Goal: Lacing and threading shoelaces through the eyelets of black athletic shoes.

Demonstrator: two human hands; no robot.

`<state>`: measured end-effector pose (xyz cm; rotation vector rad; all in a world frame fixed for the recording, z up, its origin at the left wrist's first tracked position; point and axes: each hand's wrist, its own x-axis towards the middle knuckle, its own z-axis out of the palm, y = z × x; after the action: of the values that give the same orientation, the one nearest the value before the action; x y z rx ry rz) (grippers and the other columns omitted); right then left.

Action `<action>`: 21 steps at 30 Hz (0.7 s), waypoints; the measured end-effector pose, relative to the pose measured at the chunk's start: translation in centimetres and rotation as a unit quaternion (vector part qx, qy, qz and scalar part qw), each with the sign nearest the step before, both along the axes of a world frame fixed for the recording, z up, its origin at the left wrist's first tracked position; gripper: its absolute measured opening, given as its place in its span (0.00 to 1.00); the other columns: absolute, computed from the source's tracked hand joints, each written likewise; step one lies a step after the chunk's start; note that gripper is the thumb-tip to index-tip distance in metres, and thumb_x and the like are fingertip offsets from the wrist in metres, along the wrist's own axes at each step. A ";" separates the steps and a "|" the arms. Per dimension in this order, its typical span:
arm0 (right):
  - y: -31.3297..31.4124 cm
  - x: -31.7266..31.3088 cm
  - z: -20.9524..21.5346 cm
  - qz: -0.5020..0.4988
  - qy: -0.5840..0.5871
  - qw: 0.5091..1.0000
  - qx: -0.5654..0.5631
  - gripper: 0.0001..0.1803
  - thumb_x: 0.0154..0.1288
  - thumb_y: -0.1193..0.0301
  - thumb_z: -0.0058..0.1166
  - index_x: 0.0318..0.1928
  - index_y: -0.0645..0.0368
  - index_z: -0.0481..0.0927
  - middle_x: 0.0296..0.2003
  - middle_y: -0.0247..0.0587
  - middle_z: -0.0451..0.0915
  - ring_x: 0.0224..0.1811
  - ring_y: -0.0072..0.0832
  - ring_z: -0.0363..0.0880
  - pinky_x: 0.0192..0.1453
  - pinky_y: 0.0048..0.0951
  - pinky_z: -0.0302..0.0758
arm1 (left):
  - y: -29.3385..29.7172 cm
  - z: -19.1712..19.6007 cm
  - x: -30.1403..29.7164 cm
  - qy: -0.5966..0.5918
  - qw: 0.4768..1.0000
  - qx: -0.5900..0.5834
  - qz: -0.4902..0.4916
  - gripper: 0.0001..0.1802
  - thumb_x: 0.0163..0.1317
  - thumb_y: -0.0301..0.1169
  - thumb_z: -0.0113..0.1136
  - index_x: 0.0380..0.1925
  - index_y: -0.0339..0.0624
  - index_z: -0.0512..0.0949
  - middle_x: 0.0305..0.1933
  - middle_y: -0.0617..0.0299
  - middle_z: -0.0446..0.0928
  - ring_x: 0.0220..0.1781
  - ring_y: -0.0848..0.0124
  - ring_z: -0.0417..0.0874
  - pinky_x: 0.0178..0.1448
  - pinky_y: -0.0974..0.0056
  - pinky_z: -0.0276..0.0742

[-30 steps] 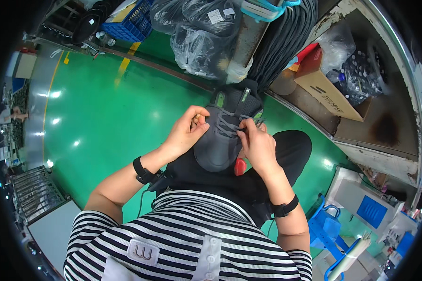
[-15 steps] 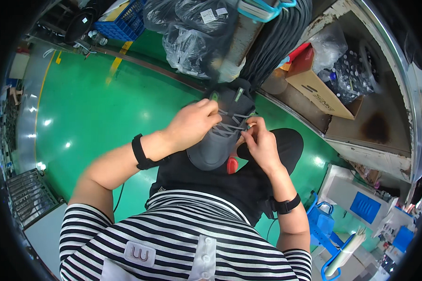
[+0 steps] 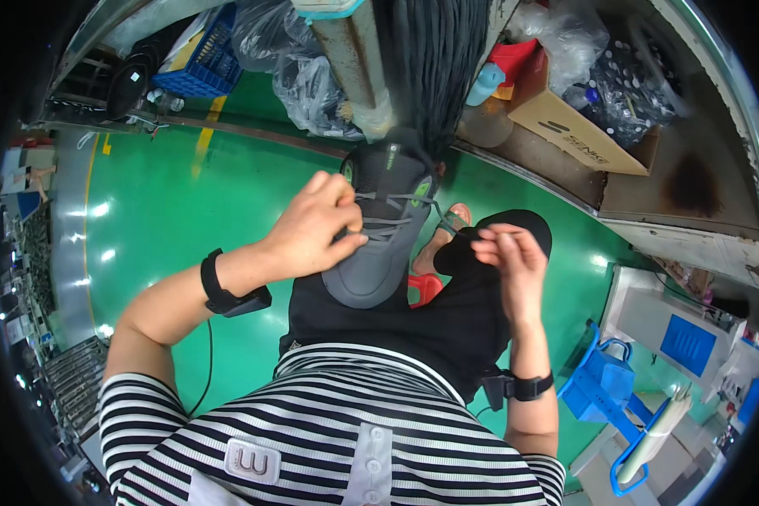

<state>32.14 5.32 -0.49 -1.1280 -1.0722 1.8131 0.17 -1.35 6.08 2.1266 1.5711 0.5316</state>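
Note:
A dark grey lace-up shoe [image 3: 364, 277] with green accents rests on my lap, toe toward me and tongue pointing away. My left hand [image 3: 312, 226] is closed at its left side, fingers curled by the eyelets and thumb against the upper. What those fingertips pinch is partly hidden. Grey lacing crosses the front of the shoe. From the right eyelets a loose shoelace [image 3: 444, 214] runs out to my right hand [image 3: 514, 263], which is raised above my right knee with fingertips pinched on the lace end.
Ahead stand a rusty metal post [image 3: 354, 63] and a hanging bundle of black strips [image 3: 438, 67]. A cardboard box [image 3: 578, 143] sits on a metal shelf at right. Plastic-bagged goods [image 3: 312, 97] and a blue crate [image 3: 198, 72] lie far left. A blue stool [image 3: 599, 384] stands right.
My right hand has moved right, away from the shoe, drawing the lace out. My left hand has shifted slightly left and down. The shoe has turned and moved a little left.

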 end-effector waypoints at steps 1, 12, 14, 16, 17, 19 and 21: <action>0.3 1.8 -0.3 0.001 0.003 1.000 0.020 0.13 0.75 0.70 0.44 0.48 0.68 0.76 0.39 0.45 0.82 0.37 0.28 0.84 0.41 0.25 0.81 | -0.2 -0.4 0.2 0.001 1.000 -0.013 0.009 0.12 0.50 0.31 0.68 0.21 0.42 0.72 0.35 0.57 0.65 0.39 0.59 0.66 0.44 0.61 0.66; 2.8 13.4 -2.0 -0.199 -0.280 0.938 0.036 0.13 0.72 0.65 0.50 0.45 0.59 0.82 0.22 0.23 0.69 0.21 0.09 0.60 0.23 0.14 0.55 | -3.1 -4.6 -4.4 -0.656 0.633 -0.299 0.283 0.20 0.65 0.28 0.57 0.56 0.36 0.68 0.37 0.66 0.73 0.38 0.80 0.71 0.38 0.74 0.66; 3.1 8.2 -2.1 -0.116 -0.222 0.957 0.144 0.15 0.72 0.67 0.48 0.52 0.62 0.80 0.28 0.29 0.77 0.26 0.15 0.67 0.31 0.17 0.66 | -4.3 -5.1 -7.8 -0.597 0.665 -0.295 0.338 0.22 0.69 0.32 0.54 0.60 0.33 0.67 0.34 0.66 0.74 0.34 0.81 0.72 0.33 0.74 0.66; 3.0 2.3 -1.0 -0.053 -0.191 0.968 0.155 0.16 0.72 0.71 0.47 0.56 0.62 0.77 0.30 0.33 0.79 0.28 0.16 0.72 0.35 0.19 0.72 | -5.7 -4.3 -12.3 -0.499 0.746 -0.242 0.368 0.22 0.71 0.37 0.50 0.59 0.33 0.69 0.25 0.70 0.71 0.25 0.83 0.68 0.26 0.76 0.61; 2.9 -0.7 -0.3 -0.020 -0.165 0.972 0.164 0.17 0.71 0.74 0.48 0.58 0.61 0.74 0.30 0.34 0.80 0.27 0.17 0.75 0.34 0.19 0.74 | -6.5 -3.5 -14.8 -0.455 0.803 -0.189 0.336 0.22 0.72 0.39 0.48 0.58 0.34 0.71 0.21 0.73 0.69 0.20 0.84 0.65 0.23 0.77 0.57; 2.8 -5.9 1.2 0.013 -0.111 0.985 0.129 0.11 0.70 0.77 0.50 0.51 0.63 0.74 0.31 0.37 0.82 0.27 0.18 0.78 0.32 0.19 0.74 | -7.7 -1.2 -20.0 -0.233 0.826 -0.046 0.511 0.22 0.73 0.45 0.45 0.52 0.39 0.76 0.17 0.75 0.65 0.17 0.84 0.61 0.21 0.75 0.55; 2.3 -9.3 2.4 0.042 -0.104 0.989 0.093 0.07 0.69 0.77 0.51 0.47 0.63 0.75 0.30 0.37 0.82 0.27 0.18 0.78 0.32 0.18 0.73 | -8.3 -0.4 -22.5 -0.158 0.788 0.024 0.594 0.23 0.73 0.47 0.44 0.49 0.39 0.77 0.16 0.73 0.66 0.17 0.83 0.62 0.20 0.73 0.57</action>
<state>22.88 7.61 1.93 -1.1927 -1.3989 1.6453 -22.31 -9.62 5.68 0.7077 2.5126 1.2126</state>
